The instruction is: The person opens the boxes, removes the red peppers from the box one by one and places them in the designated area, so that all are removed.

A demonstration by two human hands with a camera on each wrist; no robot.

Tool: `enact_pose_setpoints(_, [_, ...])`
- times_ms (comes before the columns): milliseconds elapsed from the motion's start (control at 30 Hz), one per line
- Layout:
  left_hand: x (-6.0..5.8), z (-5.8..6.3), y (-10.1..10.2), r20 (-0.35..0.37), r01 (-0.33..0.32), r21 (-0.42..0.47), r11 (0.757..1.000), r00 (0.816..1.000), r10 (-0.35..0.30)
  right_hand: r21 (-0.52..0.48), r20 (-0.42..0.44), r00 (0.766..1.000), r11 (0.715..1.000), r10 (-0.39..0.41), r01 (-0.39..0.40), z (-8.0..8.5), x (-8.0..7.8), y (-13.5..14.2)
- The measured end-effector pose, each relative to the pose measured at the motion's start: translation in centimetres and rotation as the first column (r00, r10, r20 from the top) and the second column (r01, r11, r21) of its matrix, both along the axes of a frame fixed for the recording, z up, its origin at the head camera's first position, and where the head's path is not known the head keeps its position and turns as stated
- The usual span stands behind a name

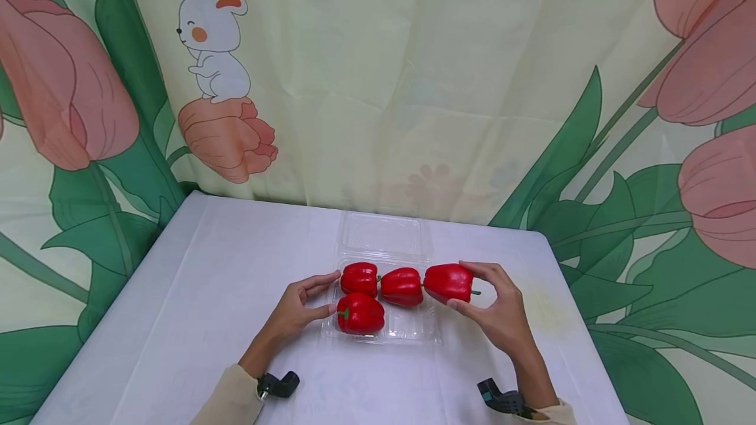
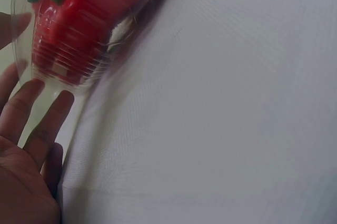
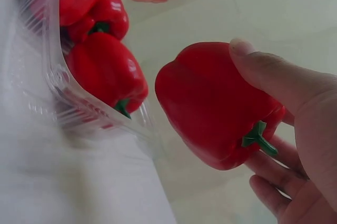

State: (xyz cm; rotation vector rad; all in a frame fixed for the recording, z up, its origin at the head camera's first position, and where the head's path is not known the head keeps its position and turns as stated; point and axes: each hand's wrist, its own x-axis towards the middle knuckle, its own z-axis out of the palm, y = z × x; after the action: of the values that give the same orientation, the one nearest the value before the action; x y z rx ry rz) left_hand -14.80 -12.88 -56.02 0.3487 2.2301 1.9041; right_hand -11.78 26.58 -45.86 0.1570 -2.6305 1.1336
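My right hand (image 1: 499, 307) grips a red bell pepper (image 1: 447, 282) between thumb and fingers. In the right wrist view this bell pepper (image 3: 216, 105) is held above the table, beside the container, its green stem towards the palm. Three more red bell peppers (image 1: 361, 313) lie in a clear plastic container (image 1: 407, 332), two in the back row and one at front left. My left hand (image 1: 298, 310) is at the container's left side, fingers extended. In the left wrist view, fingertips (image 2: 64, 100) lie close against the ribbed plastic wall; firm contact is hard to tell.
The container's clear lid (image 1: 384, 233) lies folded open towards the back of the white-covered table (image 1: 236, 267). A curtain (image 1: 378, 84) printed with tulips and a rabbit hangs behind. Each wrist wears a black camera mount (image 1: 277, 384).
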Motion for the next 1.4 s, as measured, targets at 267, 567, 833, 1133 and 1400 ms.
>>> enact_pose_setpoints(267, [0.0, 0.0, 0.0, -0.001, -0.002, -0.008, 1.0, 1.0, 0.002, 0.011, 0.007, 0.999, 0.999, -0.033, 0.033, 0.0, -0.8, 1.5])
enact_pose_setpoints(567, [0.0, 0.1, 0.0, -0.007, -0.002, -0.003, 1.0, 1.0, 0.002, -0.021, 0.029, 0.999, 0.999, -0.041, 0.042, -0.9, -1.8, 2.9])
enact_pose_setpoints(833, [0.1, 0.2, 0.0, -0.003, -0.003, -0.007, 1.0, 1.0, 0.003, -0.018, 0.107, 0.993, 0.998, -0.053, 0.055, -2.2, -2.4, 3.8])
enact_pose_setpoints(1133, [0.1, 0.1, 0.0, -0.005, -0.005, -0.005, 1.0, 1.0, 0.005, -0.001, 0.185, 0.981, 0.998, -0.054, 0.055, -3.4, -3.3, 4.3])
enact_pose_setpoints(1400, [0.0, -0.2, 0.0, -0.009, -0.01, -0.02, 1.0, 1.0, 0.01, -0.001, 0.235, 0.97, 0.998, -0.055, 0.057, -4.3, -4.0, 4.8])
